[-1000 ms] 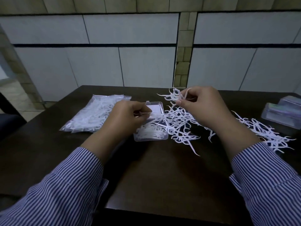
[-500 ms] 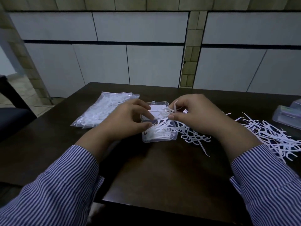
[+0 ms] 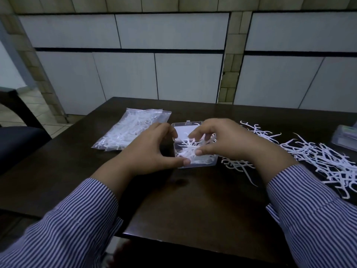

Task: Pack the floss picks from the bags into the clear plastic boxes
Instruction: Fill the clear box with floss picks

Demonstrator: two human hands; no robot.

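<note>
- The table (image 3: pixel 193 206) is looking like dark wood with a smooth, faintly glossy top.
- The open box (image 3: pixel 195 165) is showing clear, shiny hard plastic.
- The bag (image 3: pixel 131 132) is looking like thin, crinkled transparent film.
- The loose floss picks (image 3: pixel 316 157) are appearing as white matt plastic.
- The sleeves (image 3: pixel 63 229) are showing striped woven cloth.

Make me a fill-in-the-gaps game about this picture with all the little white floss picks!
1. The open clear box sits between the person's two ____.
2. The sealed bag of floss picks lies to the ____ of the box.
3. The loose pile of picks is spread on the dark ____.
4. Both sleeves have a ____ pattern.

Missing words: hands; left; table; striped
</note>
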